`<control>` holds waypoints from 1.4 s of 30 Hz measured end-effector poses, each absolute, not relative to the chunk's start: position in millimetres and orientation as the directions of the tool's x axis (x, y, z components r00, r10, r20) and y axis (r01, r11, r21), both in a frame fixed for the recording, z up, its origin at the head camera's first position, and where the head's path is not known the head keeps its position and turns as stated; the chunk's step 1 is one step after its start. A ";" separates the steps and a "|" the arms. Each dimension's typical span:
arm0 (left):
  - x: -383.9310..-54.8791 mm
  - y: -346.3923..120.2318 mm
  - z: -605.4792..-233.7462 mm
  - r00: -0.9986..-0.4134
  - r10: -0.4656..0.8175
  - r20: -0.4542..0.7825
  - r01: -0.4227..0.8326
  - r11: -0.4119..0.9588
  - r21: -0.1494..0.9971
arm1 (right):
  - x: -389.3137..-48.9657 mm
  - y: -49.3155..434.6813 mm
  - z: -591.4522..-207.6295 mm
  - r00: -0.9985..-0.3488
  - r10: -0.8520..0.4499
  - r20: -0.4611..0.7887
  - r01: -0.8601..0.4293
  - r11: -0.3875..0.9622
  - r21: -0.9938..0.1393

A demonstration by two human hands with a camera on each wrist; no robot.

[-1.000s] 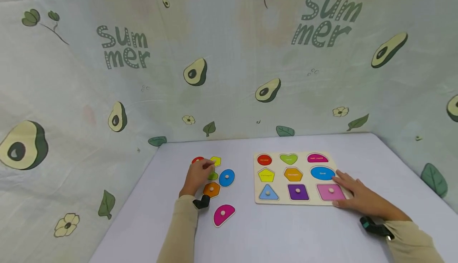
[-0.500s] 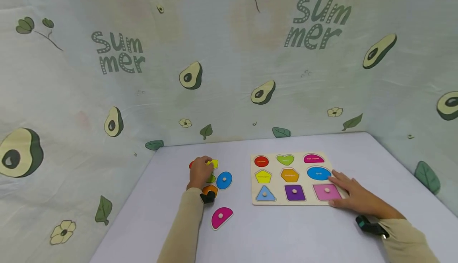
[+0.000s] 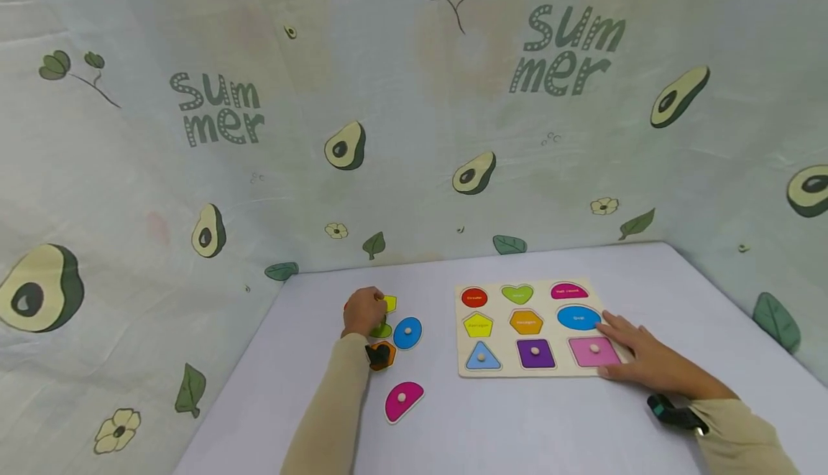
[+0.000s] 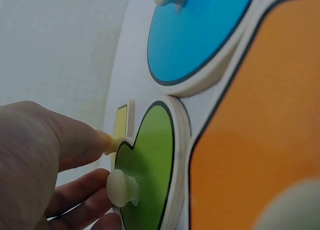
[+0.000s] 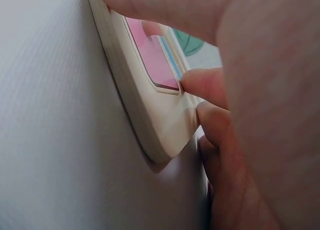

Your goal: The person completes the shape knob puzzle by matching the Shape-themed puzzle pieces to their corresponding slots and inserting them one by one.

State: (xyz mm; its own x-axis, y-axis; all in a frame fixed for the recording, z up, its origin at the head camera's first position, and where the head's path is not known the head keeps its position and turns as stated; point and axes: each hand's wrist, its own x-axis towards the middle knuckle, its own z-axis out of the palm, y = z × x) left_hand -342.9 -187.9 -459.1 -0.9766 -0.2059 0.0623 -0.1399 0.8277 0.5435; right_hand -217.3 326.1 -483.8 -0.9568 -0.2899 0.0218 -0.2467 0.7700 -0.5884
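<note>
The left hand [image 3: 364,312] is at the left of the table [image 3: 504,432], fingers curled over a group of loose puzzle pieces. It pinches the yellow pentagon [image 3: 391,304] by its knob; the left wrist view shows one fingertip against that knob, while the other side of the pinch is hidden. The pentagon lies at the far end of the group. The green heart [image 3: 383,330] lies just nearer, its pale knob close to the lower fingers; whether they touch it I cannot tell. The blue oval [image 3: 407,333] is to the right of the heart, the orange hexagon [image 3: 383,355] on its near side, partly covered by the dark wrist strap [image 3: 377,355]. The pink half circle [image 3: 404,402] lies nearest, apart from the others.

The right hand [image 3: 640,356] rests, fingers extended, on the near right corner of the puzzle board [image 3: 508,353]. The board's near row holds the blue triangle [image 3: 481,357], purple square [image 3: 535,353] and pink rectangle [image 3: 593,352].

Behind the table hangs a cloth [image 3: 401,87] printed with avocados.
</note>
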 end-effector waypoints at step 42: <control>-324.5 -186.7 -451.5 -0.955 -0.225 0.193 -0.031 0.723 0.690 | -215.2 325.2 -486.4 -0.957 -0.287 0.034 -0.246 0.745 -0.620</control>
State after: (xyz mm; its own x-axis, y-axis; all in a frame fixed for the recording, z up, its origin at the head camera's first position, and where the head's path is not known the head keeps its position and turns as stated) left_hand -324.5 -186.7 -451.5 -0.9550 -0.2255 0.1928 -0.0315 0.7233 0.6898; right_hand -215.2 325.2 -486.4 -0.9573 -0.2869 0.0344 -0.2456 0.7453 -0.6198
